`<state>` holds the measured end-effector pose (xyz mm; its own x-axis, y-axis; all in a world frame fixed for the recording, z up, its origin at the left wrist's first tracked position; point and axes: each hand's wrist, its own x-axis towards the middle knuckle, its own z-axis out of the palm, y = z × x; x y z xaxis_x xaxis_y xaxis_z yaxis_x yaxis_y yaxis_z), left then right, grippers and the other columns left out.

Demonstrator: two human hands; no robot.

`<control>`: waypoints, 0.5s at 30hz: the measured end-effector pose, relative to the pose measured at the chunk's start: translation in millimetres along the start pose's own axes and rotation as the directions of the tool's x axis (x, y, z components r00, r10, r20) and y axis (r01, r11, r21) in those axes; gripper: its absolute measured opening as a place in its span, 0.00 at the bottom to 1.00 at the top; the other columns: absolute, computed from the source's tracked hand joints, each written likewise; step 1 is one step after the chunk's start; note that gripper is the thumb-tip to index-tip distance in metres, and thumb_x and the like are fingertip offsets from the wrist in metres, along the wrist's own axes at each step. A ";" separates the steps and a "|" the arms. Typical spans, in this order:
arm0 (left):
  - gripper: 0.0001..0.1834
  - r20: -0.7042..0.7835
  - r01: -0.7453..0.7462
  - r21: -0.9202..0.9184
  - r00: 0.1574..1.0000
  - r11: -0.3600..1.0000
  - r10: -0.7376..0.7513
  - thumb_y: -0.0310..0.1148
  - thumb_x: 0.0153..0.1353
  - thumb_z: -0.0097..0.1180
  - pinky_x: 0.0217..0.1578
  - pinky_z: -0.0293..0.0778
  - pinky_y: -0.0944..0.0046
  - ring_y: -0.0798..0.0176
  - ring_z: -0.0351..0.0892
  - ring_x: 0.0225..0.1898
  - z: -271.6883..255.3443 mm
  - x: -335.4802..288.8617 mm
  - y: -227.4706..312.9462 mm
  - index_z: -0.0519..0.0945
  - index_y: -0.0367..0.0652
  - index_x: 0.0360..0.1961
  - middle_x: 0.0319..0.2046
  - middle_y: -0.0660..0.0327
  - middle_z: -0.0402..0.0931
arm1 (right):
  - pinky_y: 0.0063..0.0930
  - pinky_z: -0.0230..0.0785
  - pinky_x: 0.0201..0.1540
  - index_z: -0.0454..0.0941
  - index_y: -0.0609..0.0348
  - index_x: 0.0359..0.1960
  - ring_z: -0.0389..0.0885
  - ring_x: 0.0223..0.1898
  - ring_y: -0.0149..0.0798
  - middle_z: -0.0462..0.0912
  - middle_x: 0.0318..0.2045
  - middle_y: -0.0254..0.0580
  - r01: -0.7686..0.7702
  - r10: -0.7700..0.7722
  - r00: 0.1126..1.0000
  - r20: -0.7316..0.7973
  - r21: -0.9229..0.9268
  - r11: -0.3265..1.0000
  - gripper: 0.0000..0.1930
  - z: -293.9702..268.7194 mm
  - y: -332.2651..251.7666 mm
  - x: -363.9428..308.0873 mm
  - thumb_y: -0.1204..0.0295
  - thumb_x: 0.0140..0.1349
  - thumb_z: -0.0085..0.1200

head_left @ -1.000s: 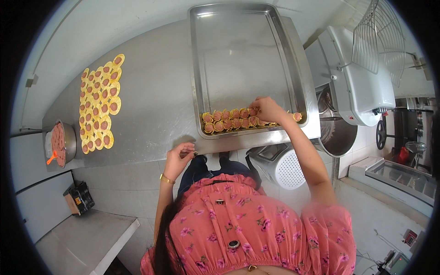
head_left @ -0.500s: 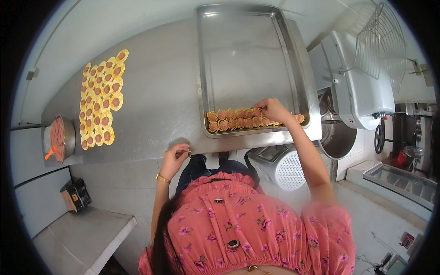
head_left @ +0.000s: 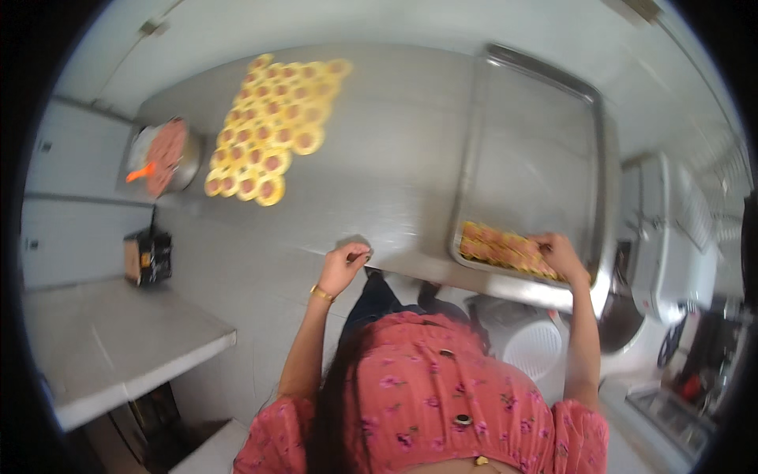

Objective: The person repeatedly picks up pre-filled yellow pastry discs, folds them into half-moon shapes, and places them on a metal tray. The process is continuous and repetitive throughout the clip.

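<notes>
In a large metal tray [head_left: 545, 142] on the right stand rows of small open-topped dumplings [head_left: 501, 246] with yellow wrappers and pink filling. My right hand [head_left: 562, 257] reaches into the near end of it, fingers pinched on a dumpling at the row's end; blur and the fingers mostly hide that piece. Over the table's near edge hovers my left hand [head_left: 343, 267], its fingers curled together; a small dark spot shows at the fingertips, too small to name. Yellow round wrappers [head_left: 268, 126], each topped with pink meat, lie in overlapping rows at the far left.
The steel table [head_left: 379, 158] carries the tray and wrappers. At its left end, a metal bowl [head_left: 189, 162] holds pink ground meat [head_left: 166, 154] and an orange-handled tool [head_left: 140, 172]. A white machine [head_left: 667, 237] stands to the right, and a lower counter [head_left: 118, 332] at the left.
My view has swung left, so the table and tray appear farther right. My right hand stays at the dumpling rows, and my left hand stays curled by the table edge.
</notes>
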<state>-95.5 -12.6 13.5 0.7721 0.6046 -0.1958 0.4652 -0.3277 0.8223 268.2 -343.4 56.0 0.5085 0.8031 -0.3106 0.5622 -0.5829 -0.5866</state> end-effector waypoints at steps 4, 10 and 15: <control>0.09 -0.444 0.169 -0.008 0.882 0.986 -0.155 0.25 0.54 0.59 0.32 0.77 0.62 0.63 0.82 0.31 -56.3 20.5 -54.6 0.82 0.38 0.38 0.33 0.51 0.81 | 0.30 0.74 0.41 0.78 0.57 0.48 0.81 0.38 0.44 0.79 0.44 0.47 -0.046 0.049 0.917 -0.395 0.016 0.999 0.23 -17.1 -37.1 13.2 0.88 0.50 0.43; 0.07 -0.804 0.324 0.084 0.581 0.942 -0.127 0.25 0.51 0.59 0.34 0.76 0.57 0.55 0.80 0.30 -138.4 64.7 -119.1 0.82 0.40 0.34 0.29 0.52 0.80 | 0.25 0.73 0.39 0.80 0.58 0.44 0.80 0.35 0.39 0.80 0.39 0.45 0.223 -0.149 0.860 -0.488 0.096 0.970 0.17 26.0 -151.2 95.5 0.86 0.55 0.46; 0.07 -0.771 0.407 0.062 0.599 0.911 -0.216 0.28 0.50 0.60 0.34 0.75 0.56 0.53 0.80 0.30 -154.6 78.4 -119.0 0.82 0.41 0.32 0.29 0.54 0.80 | 0.29 0.76 0.42 0.81 0.61 0.40 0.82 0.38 0.39 0.82 0.37 0.45 0.303 -0.222 0.941 -0.256 0.339 0.891 0.14 125.1 -262.8 187.4 0.85 0.54 0.47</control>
<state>-157.3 186.0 -17.1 0.0286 0.9927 0.1174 0.7651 -0.0973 0.6365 134.1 -24.3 58.4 0.5203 0.8535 0.0296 0.4338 -0.2343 -0.8700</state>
